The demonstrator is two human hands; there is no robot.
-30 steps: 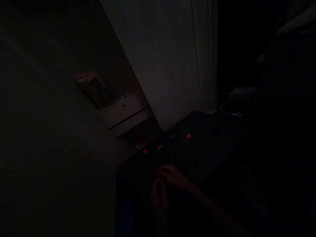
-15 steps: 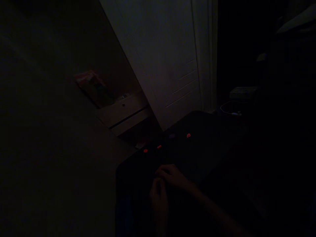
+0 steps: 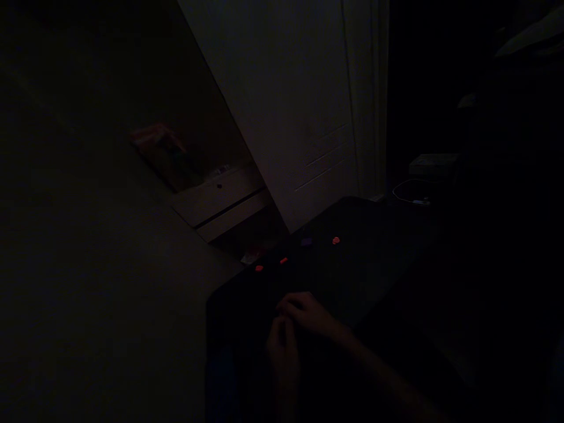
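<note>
On my feed I pick out four small pieces lying apart on the dark tabletop, beyond the left hand and right hand. Leftmost is a squat red piece, near the far edge; beside it a short red bar lies flat, slanting slightly. Further right sits a dim purple block, then a rounded pinkish-red piece. Anything pinched where the fingertips meet is, I think, too dark for me to tell.

A pale door stands beside a drawer unit; a white cable lies near a pale box.
</note>
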